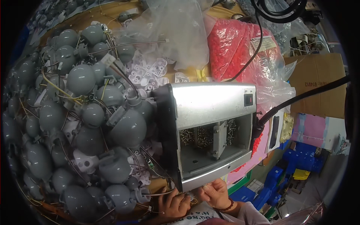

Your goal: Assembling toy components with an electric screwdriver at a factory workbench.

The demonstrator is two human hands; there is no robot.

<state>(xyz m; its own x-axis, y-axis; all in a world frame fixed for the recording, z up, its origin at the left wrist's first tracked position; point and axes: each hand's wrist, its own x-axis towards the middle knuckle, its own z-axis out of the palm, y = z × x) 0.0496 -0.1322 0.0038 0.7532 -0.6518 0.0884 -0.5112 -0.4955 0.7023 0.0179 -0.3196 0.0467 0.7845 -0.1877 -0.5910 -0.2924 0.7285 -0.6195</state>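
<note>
At the lower edge, just below a silver screw feeder (210,103), my two hands are close together. My left hand (174,203) has its fingers curled. A wire with a dark end (159,194) runs from a grey ball-shaped part toward it. My right hand (215,194), with a dark red bracelet at the wrist, pinches thumb against fingers. A small shiny piece (192,197) shows between the hands, too small to name. What either hand holds is mostly hidden. The feeder's open tray contains many small screws (202,137) and a pale upright plate (220,139).
Grey ball-shaped parts (80,80) with wires are heaped at left. Behind them lie white plastic pieces (150,71) and a clear bag of red parts (234,48). A black cable (303,97) leaves the feeder's right side. Farther right are a cardboard box (318,82) and blue bins (275,176).
</note>
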